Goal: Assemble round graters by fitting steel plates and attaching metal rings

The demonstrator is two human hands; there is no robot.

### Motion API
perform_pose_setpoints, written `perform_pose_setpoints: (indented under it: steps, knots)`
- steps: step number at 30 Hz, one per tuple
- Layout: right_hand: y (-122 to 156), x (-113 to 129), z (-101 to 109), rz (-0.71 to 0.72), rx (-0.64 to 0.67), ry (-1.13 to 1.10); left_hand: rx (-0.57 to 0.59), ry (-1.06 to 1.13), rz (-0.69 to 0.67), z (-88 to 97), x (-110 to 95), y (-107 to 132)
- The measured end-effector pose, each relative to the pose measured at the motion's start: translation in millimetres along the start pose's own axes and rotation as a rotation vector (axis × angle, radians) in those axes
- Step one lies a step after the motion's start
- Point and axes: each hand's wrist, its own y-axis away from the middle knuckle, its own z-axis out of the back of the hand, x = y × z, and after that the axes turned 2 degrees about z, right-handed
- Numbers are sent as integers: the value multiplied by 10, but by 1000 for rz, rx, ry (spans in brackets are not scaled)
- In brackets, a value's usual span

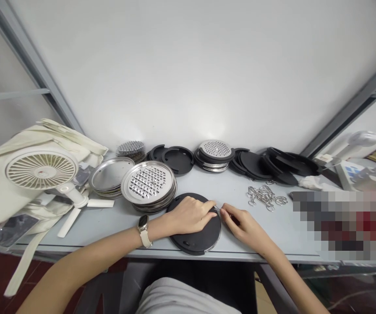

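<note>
Black round disc [194, 240] lies flat on the pale grey tabletop [273, 233], near its front edge, with a thin steel rim [219, 237] showing along the disc's lower right side. The left hand [188, 216] lies across the top of the disc, fingers together and curving toward its 2 o'clock edge; whether it clamps the disc or only rests there, I cannot tell. The right hand [245, 229] comes in from 4 o'clock, thumb and forefinger pinched together on a thin metal sliver [217, 208] at the disc's edge, too small to identify. The fingertips of the two hands are just apart. A smartwatch [144, 230] with a pale strap sits on the left wrist.

At the disc's 10 o'clock, just beside it, stands a stack of steel graters [148, 183], with a stack of plain steel plates [110, 175] further out. Black ring-shaped pieces [178, 159] and a stacked perforated steel disc [216, 149] line the wall at 12 o'clock. Tangled metal hooks [266, 197] lie at 2 o'clock. A white fan [40, 170] rests on a cream canvas bag [27, 144] at 9 o'clock.
</note>
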Motion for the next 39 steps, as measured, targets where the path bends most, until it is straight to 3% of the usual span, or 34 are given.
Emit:
perform_pose_setpoints:
  steps: [25,39]
  knots:
    - [-1,-48,-19,-16,19,-16,12,9,-3,19,-1,7]
    - [12,-24,-33,20,24,90,-7,24,-11,4,8,7]
